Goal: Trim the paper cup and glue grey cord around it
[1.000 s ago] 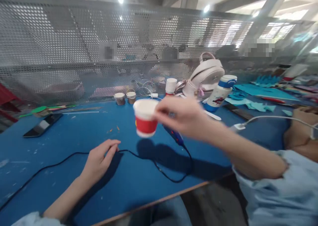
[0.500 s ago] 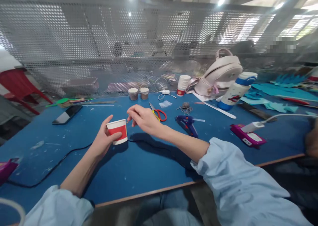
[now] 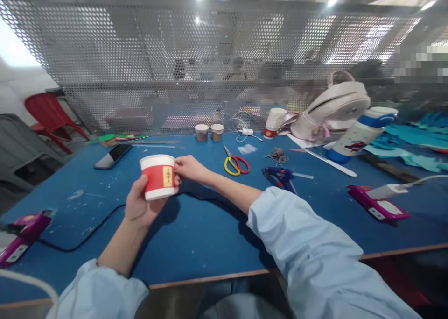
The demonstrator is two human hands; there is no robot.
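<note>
A red and white paper cup is in my left hand, whose thumb lies on the near side and whose fingers wrap behind it. The cup's printed yellow label faces me, and it is raised above the blue table. My right hand is at the cup's right side, fingers pinched together against it below the rim; whatever may be between the fingertips is too small to make out. Scissors with red and yellow handles lie to the right of my hands, and a blue glue gun beyond them.
Two small lidded tubs, a white cable and a stack of paper cups stand along the mesh partition. A backpack, bottle and magenta power strip are right. A phone and black cord are left.
My left hand has turned the cup so its yellow label faces me. My right hand has moved in from just beside the cup to touch its side. The view has shifted left.
</note>
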